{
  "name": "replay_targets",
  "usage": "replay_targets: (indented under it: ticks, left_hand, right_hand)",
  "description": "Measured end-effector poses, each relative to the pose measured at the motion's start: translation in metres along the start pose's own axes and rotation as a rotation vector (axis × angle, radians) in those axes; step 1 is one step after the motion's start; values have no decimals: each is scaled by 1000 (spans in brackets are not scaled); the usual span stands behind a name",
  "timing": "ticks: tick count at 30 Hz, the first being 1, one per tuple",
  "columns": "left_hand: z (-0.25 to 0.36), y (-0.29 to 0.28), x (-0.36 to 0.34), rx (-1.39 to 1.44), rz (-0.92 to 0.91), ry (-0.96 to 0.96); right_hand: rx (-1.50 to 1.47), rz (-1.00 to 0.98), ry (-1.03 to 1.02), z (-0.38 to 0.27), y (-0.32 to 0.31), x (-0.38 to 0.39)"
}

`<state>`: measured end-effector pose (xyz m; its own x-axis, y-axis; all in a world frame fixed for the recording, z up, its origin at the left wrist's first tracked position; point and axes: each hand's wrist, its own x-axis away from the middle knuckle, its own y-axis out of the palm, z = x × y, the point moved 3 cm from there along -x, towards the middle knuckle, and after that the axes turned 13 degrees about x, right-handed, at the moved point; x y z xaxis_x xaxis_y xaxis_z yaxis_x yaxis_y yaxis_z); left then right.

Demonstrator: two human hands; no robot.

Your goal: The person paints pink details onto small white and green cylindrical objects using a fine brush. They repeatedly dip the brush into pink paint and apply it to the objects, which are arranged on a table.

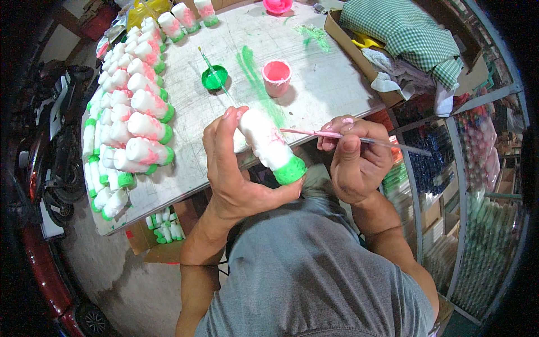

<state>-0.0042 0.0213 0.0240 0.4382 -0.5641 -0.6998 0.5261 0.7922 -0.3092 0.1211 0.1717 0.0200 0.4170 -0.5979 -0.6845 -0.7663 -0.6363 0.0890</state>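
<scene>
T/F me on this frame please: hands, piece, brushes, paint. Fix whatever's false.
1. The left hand holds a white piece with a green base. True.
2. The right hand holds a thin brush. True.
3. That thin brush's end near the white piece is green. False: it is pink.
4. A pink cup stands on the table, right of a green dish. True.
5. Nothing lies across the green dish. False: a second brush does.
6. The table's left side is bare. False: similar pieces crowd it.
</scene>
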Motion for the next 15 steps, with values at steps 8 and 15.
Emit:
replay_targets:
  ticks: [8, 15]
  left_hand:
    - [-2, -2, -2, 34, -1, 4]
    - [-6, 1, 0, 152, 7, 30]
  right_hand:
    - [219, -189, -142, -16, -6, 4]
    - [-123, -44, 259, 2, -3, -1]
